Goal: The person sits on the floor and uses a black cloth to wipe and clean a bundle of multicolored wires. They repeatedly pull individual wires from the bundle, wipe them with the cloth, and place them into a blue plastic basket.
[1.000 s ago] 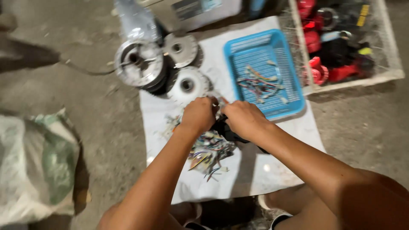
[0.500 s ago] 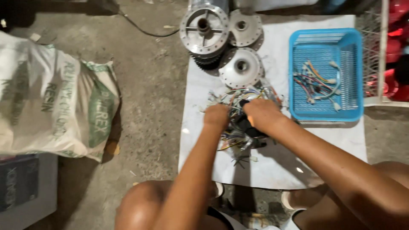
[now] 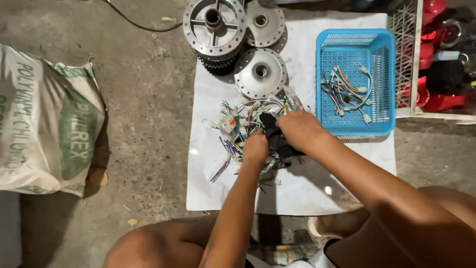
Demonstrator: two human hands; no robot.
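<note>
**Inspector:** Starting with the largest items: a white woven plastic sack with green print (image 3: 44, 114) lies on the grey concrete floor (image 3: 144, 99), left of a white sheet spread on the floor (image 3: 307, 188). Confirm the sheet's contents.

**Assistant:** Three round grey metal hub discs (image 3: 260, 73) sit at its top edge, touching one another. A blue perforated plastic basket (image 3: 382, 74) stands at the upper right, holding a few loose coloured wire leads with white plugs (image 3: 344, 89). A white wire crate of red and black parts (image 3: 436, 59) stands just beside the basket.

**Inspector:** And the hands?

**Assistant:** Both are on a tangled bundle of thin multicoloured wires (image 3: 240, 124) at the sheet's middle, below the discs. The right hand (image 3: 300, 130) has its fingers curled around a black lump (image 3: 277, 139) within the bundle. The left hand (image 3: 256, 148) rests closed against the bundle's lower part; whether it pinches a wire, I cannot tell.
</note>
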